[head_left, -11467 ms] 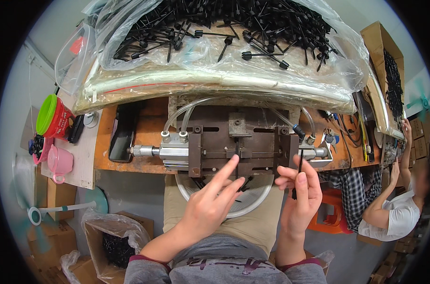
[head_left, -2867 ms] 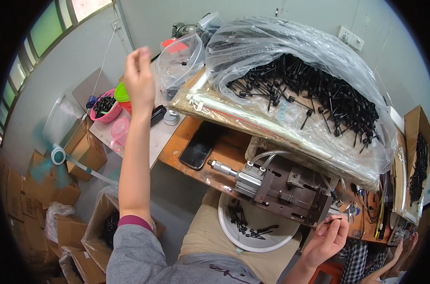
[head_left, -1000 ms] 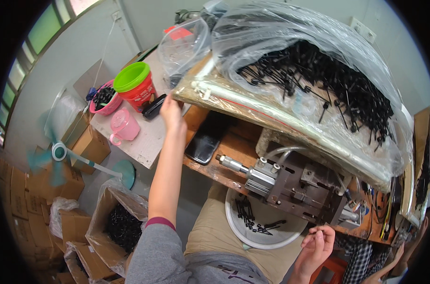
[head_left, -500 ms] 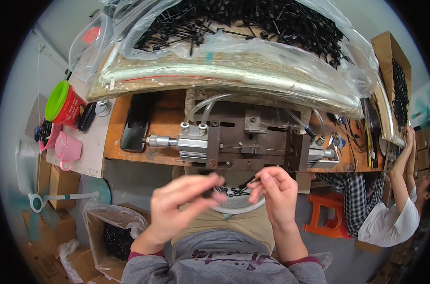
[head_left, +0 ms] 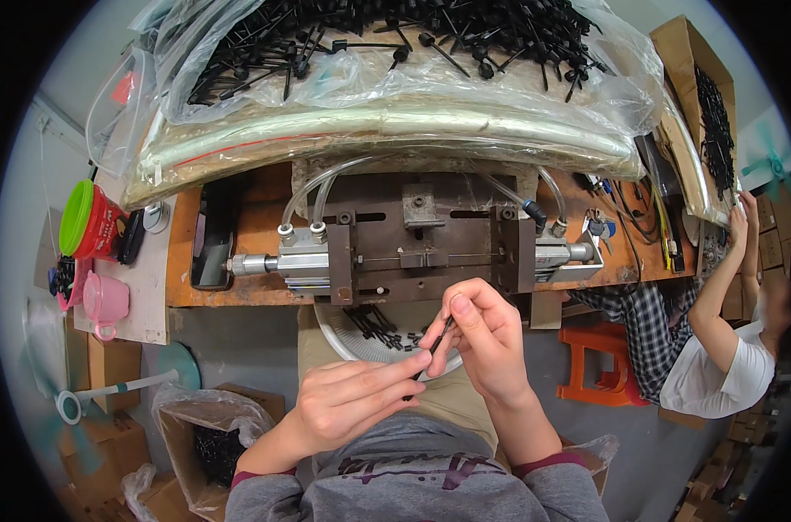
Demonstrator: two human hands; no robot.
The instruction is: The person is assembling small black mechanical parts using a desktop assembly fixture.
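In front of my body, both hands meet over a white mesh basket (head_left: 330,335). Between the thumb and fingers of my right hand (head_left: 487,348) is pinched a slim black cable tie (head_left: 437,344), tilted down toward the left. My left hand (head_left: 347,398) has its fingertips closed at the tie's lower end, and a small black tip shows under them. Several black ties and short black bits (head_left: 373,326) lie in the basket. Just beyond my hands stands a dark metal fixture (head_left: 382,283) with a cylinder (head_left: 306,268) at its left end.
A plastic-lined tray (head_left: 369,139) heaped with black ties spans the bench's back. At left are a red bucket (head_left: 100,228), a pink cup (head_left: 106,300) and a fan (head_left: 117,383). A co-worker (head_left: 717,357) sits at right by an orange stool (head_left: 591,361).
My hands have come together from apart, the left moving in toward the right, and the tie now spans them. The view has shifted, so the bench appears farther left.
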